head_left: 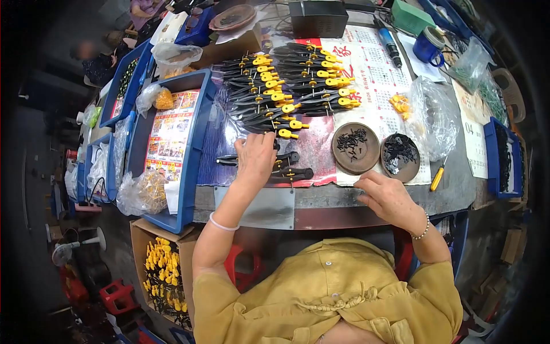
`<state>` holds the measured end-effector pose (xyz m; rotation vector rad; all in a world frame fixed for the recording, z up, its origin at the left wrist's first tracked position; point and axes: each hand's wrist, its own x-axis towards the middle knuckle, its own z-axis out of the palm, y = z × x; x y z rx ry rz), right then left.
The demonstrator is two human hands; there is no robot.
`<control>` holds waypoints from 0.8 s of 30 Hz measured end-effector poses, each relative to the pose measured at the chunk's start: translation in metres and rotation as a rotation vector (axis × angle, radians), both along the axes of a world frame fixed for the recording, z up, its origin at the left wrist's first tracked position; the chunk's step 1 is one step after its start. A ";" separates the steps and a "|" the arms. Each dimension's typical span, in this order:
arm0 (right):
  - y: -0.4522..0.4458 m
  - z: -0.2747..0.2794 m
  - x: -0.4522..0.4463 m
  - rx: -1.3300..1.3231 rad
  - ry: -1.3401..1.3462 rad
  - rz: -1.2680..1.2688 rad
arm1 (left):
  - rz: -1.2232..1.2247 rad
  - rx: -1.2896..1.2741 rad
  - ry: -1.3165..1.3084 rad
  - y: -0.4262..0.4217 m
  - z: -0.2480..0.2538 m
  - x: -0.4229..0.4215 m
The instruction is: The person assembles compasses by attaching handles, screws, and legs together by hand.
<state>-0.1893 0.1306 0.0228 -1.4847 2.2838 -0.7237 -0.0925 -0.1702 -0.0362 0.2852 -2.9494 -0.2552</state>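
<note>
Left hand: the left hand (256, 157) is well left of the brown bowl (369, 157), fingers bent down over the black pieces (292, 174); cannot tell whether it grips one.
Right hand: the right hand (385, 196) is at the bowl's near side, thumb and fingers curled close together; cannot tell if anything is pinched. Hands well apart.
Black-and-yellow tools: two stacked rows left of and beyond the bowl, left row (252, 108) and right row (321, 82), yellow ends overlapping; the black pieces lie nearer the person.
Small black parts: loose in the bowl and in the second bowl (404, 175), just to its right.
Risk, bowl: a knuckle catching the rim could tip it and scatter parts.
Risk, rows: a bump from the left hand could slide the overlapping tools out of line.
Edges: the counter (332, 198) ends just nearer than the bowl; the blue tray (193, 155) walls off the far left.
Room: a strip of printed sheet shows between bowl and black pieces; rightward, second bowl and plastic bag (432, 117) crowd in.
</note>
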 end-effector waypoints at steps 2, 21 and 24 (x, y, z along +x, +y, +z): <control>-0.001 -0.002 0.002 -0.038 0.027 0.061 | -0.021 0.008 0.091 0.000 0.006 0.003; -0.079 -0.020 0.069 -0.260 -1.531 0.008 | 0.054 2.289 0.432 0.081 0.038 0.066; -0.070 -0.025 0.075 -0.457 -1.331 -0.020 | 0.179 2.076 0.331 0.091 0.051 0.071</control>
